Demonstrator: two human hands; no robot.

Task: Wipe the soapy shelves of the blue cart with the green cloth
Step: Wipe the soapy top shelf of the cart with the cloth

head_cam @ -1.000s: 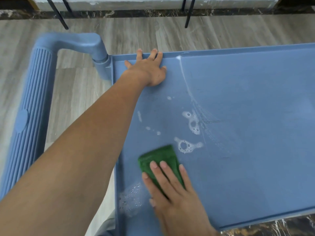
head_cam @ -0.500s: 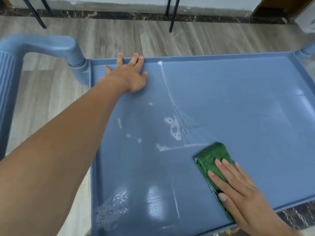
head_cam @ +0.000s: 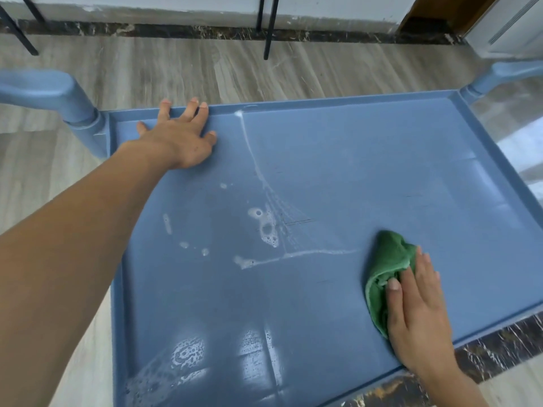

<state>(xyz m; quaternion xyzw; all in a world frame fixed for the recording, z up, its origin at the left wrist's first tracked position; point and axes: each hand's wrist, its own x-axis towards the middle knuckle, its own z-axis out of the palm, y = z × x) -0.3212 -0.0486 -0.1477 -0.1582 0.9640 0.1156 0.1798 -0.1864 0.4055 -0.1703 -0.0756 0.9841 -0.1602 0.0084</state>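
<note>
Foam patch (head_cam: 186,352) sits unwiped at the near left corner of the top shelf (head_cam: 382,171). My right hand (head_cam: 417,315) lies flat on the green cloth (head_cam: 388,259) at near right, pressing, not clenching. The cloth is soft, bunched and light, probably damp, best pinned under the palm. The wet plastic looks slick. Suds streaks (head_cam: 267,230) cross mid-shelf. Far off, my left hand (head_cam: 179,139) is spread, bracing at the rim.

Grey wood-grain floor (head_cam: 323,71) fills the far ground, planks running crosswise. Along its far edge runs a dark marbled strip (head_cam: 176,30), veined white. Just beyond that strip, a pale wall base (head_cam: 147,10), scuffed. Two thin black legs (head_cam: 270,27) cross the strip near its middle and another black leg (head_cam: 17,30) slants over its left end. At its right end are a brown wooden frame (head_cam: 435,10) and a white panel (head_cam: 511,24).
</note>
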